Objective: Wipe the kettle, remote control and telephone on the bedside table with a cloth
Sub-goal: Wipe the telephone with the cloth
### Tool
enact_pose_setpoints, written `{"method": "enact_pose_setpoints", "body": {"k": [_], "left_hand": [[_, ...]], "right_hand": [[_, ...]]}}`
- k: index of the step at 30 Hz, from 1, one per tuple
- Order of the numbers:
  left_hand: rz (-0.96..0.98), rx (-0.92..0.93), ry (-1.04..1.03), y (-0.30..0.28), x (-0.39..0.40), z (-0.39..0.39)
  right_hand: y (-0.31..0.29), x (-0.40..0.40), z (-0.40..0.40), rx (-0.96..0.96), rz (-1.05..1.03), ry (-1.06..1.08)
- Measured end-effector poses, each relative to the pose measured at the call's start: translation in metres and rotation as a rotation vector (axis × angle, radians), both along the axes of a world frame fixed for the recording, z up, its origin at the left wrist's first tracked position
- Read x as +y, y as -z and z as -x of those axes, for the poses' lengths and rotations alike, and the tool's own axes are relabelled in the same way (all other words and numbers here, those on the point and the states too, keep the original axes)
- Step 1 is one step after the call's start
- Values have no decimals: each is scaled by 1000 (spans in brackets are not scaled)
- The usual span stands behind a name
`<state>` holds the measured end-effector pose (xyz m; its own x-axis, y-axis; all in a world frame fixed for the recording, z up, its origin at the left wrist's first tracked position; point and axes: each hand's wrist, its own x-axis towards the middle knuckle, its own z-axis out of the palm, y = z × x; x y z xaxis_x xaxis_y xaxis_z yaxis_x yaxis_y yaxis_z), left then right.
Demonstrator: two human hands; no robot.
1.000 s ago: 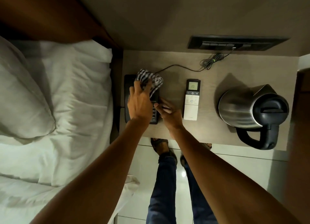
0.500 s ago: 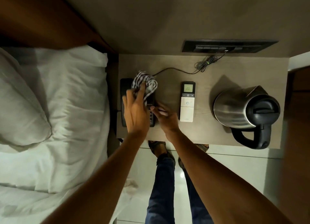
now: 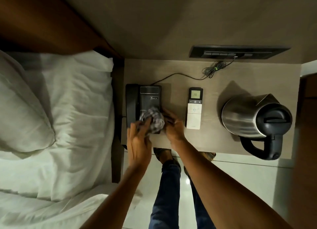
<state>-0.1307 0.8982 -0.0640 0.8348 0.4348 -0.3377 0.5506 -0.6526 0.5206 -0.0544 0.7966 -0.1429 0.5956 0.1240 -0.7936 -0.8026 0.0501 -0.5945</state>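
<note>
A black telephone (image 3: 143,98) lies at the left end of the bedside table (image 3: 211,141), its handset along its left side. A checked cloth (image 3: 153,119) is bunched on the telephone's near half. My left hand (image 3: 139,143) grips the cloth from the near side. My right hand (image 3: 173,125) rests against the telephone's right near corner, touching the cloth. A white remote control (image 3: 194,108) with a lit display lies in the middle of the table. The steel kettle (image 3: 253,120) with a black lid and handle stands at the right.
The bed with a white pillow (image 3: 24,112) and sheets lies left of the table. A black cord (image 3: 180,75) runs from the telephone to a coiled bundle under a dark switch panel (image 3: 236,52) on the wall. My legs and feet stand below the table's front edge.
My left hand has drawn the cloth from the telephone's far end toward its near end, uncovering the upper part. My right hand stays at the telephone's right near corner.
</note>
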Motion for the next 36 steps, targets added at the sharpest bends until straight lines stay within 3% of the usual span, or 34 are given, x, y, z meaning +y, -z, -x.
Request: {"method": "enact_pose_setpoints", "body": {"k": [2,5,9,12,17,21,24,29,32,36], "left_hand": [[-64,-49,-26,4,8,-45],[-114,-3,103,12,15,-93],[-121,26,283,18,16,-55],[-118,23,194,20,13,-27],[-6,-49,-231,23,4,-67],[-119,-93,10,27,15,-101],[-155,-57,135,26,17,-72],[-56,23,31,16,3,-4],[-16,-9,-136,12,6,-41],[-139,-81,-7,15,27,-116]], "right_hand": [[0,-2,-2,-50,44,-45],[-3,-2,-4,-152,99,-122],[0,-5,-2,-35,79,-62],[3,-5,0,-15,42,-64],[2,-3,-3,-106,102,-122],[0,-1,-4,-119,109,-139],[2,-2,-4,-81,80,-75],[0,0,1,27,-32,19],[1,3,0,-1,-15,24],[2,2,-1,-38,64,-30]]}}
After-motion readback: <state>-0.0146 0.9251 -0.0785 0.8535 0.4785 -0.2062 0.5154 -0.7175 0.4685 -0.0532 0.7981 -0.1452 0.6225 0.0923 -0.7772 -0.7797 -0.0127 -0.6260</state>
